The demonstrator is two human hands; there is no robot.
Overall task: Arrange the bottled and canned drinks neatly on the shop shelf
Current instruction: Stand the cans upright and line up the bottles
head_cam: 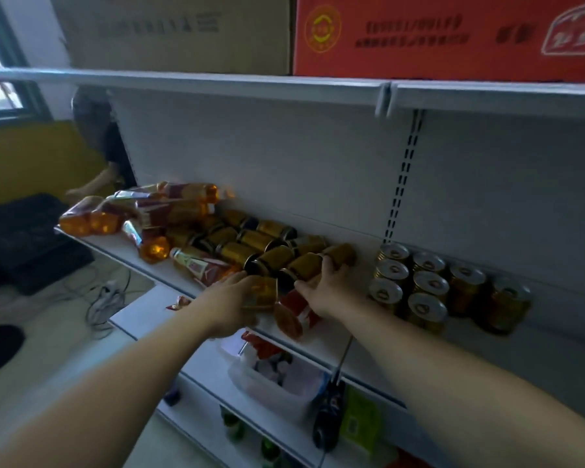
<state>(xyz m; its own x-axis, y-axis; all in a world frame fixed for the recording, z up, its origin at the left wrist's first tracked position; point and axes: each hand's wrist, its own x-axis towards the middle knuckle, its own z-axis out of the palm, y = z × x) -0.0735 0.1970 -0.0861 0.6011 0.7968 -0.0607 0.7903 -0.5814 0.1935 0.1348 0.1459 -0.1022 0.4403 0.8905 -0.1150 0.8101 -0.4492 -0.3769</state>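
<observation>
A white shop shelf [335,336] carries a jumble of golden cans [250,241] lying on their sides and orange bottled drinks [156,211] piled at its left end. Several golden cans [426,285] stand upright in rows at the right. My left hand [230,298] is wrapped around a lying golden can [264,292] near the shelf's front. My right hand [328,285] grips another lying golden can [304,266] just to the right of it. A bottle with a red label [294,315] lies under my right wrist, at the shelf's front edge.
The shelf above [217,84] holds a brown carton [183,32] and a red carton [446,35]. Lower shelves carry a plastic bag of goods [274,369] and green items [358,423]. Another person's hand [88,187] shows past the shelf's left end. Cables [105,298] lie on the floor.
</observation>
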